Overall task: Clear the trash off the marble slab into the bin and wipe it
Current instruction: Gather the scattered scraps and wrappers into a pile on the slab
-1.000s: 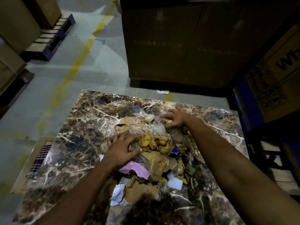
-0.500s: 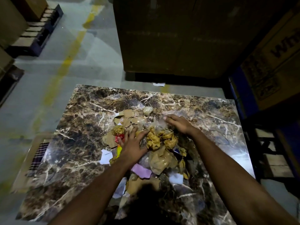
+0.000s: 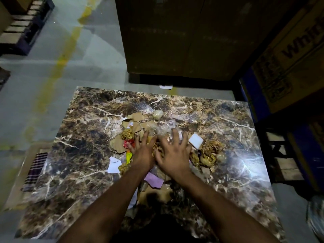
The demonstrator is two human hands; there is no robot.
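Left hand: left hand [image 3: 142,152] lies palm-down on the middle of the trash, fingers spread and apart, pressing rather than clamped on any 1 piece.
Right hand: right hand [image 3: 172,152] sits just beside it, touching or nearly so, fingers splayed over clear plastic [image 3: 165,128]; whether anything is pinched underneath I cannot tell.
Trash: trash [image 3: 138,128] is heaped at the centre of the slab, with torn cardboard at the far side, gold crumpled wrappers [image 3: 210,151] to the right, a red wrapper [image 3: 128,142] and yellow wrapper [image 3: 128,157] at the left, white scraps [image 3: 114,164] and a pink paper [image 3: 155,179] near the wrists.
Slab: slab [image 3: 84,130] is bare around its edges, so the litter looks gathered inward.
Bin: none clearly in view; a shiny bag-like thing [image 3: 315,216] at the lower right edge may be it, but it is too blurred to say.
Cloth: a striped cloth [image 3: 34,171] lies off the slab's left edge, untouched.
Done: by my reading, only the bunching of litter into 1 pile is under way.
Left: all the trash is on the slab, so lifting it to the bin, picking up stray scraps, and the whole wipe remain.
Stage: early, perhaps the 1st scoop.
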